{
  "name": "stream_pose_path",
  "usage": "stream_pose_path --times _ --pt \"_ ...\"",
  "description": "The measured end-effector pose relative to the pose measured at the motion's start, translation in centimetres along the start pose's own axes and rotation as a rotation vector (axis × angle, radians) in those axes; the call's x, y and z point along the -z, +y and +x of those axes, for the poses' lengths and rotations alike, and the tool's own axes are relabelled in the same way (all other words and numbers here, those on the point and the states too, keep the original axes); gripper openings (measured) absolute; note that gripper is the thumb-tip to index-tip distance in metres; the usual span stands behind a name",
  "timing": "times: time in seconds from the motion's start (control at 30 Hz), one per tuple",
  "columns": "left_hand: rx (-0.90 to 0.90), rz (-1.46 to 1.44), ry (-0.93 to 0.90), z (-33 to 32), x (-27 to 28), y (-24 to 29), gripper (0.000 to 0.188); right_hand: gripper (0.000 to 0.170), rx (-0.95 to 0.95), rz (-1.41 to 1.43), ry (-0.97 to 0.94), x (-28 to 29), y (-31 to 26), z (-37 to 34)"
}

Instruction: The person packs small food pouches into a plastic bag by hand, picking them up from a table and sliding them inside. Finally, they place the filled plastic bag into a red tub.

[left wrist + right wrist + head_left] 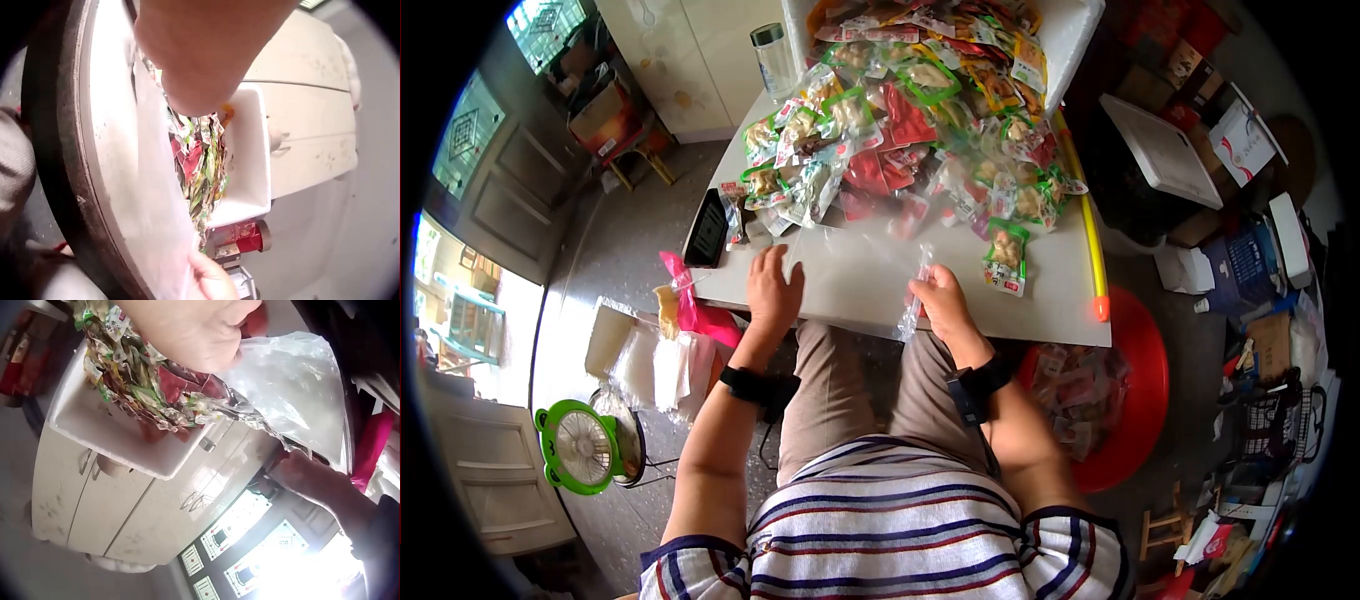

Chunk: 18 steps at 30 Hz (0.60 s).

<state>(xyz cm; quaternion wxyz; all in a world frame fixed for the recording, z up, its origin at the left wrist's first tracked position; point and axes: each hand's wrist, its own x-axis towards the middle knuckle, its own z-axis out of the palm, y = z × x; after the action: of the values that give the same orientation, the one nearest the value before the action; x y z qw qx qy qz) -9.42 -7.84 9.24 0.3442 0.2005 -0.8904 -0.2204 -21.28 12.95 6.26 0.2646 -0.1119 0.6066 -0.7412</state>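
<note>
A clear plastic bag [294,394] stretches over the near part of the table. My right hand [943,303] pinches its bunched right edge between thumb and fingers; the same hand [212,278] shows at the bottom of the left wrist view. My left hand [775,290] is at the table's front edge on the left, fingers pointing forward and thumb apart. In the right wrist view that left hand [300,478] is right at the bag's far edge. Beyond both hands lies a heap of small sealed food packets [870,130], green, red and clear. One green-edged packet [1006,257] lies apart on the right.
A white foam box [1075,50] full of packets stands at the back. A phone [706,230] and a glass jar [775,62] are on the left, a yellow stick [1090,240] on the right edge. Beside the table are a red tub [1145,380] and a green fan [580,447].
</note>
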Motion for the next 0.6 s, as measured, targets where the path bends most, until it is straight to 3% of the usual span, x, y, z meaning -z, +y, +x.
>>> stream_pose_path --times 0.03,0.13,0.17,0.2,0.3,0.5,0.6 --pt "-0.173 0.101 0.133 0.1 -0.3 1.4 0.026 0.009 0.061 -0.04 -0.002 0.0 0.9 0.7" --pt "-0.092 -0.242 -0.344 -1.7 -2.4 4.5 0.023 0.011 0.066 -0.084 -0.018 -0.6 2.1 1.3" --pt "0.103 -0.384 -0.568 -2.0 -2.7 6.1 0.021 0.011 0.061 -0.112 -0.018 -0.8 1.9 1.3" --pt "0.054 -0.399 -0.621 -2.3 -3.3 6.9 0.023 0.013 0.047 0.017 -0.045 -1.3 0.8 0.8" --pt "0.142 -0.32 -0.738 -2.2 -3.8 9.1 0.029 0.014 -0.104 0.172 -0.055 -1.7 -0.9 -0.4" --pt "0.172 -0.298 -0.738 -2.1 -5.1 8.1 0.027 0.012 -0.041 0.198 -0.127 -0.5 0.9 0.1" --pt "0.111 -0.333 -0.626 -2.3 -5.2 7.8 0.021 0.012 -0.085 0.208 -0.096 -0.7 0.5 -0.1"
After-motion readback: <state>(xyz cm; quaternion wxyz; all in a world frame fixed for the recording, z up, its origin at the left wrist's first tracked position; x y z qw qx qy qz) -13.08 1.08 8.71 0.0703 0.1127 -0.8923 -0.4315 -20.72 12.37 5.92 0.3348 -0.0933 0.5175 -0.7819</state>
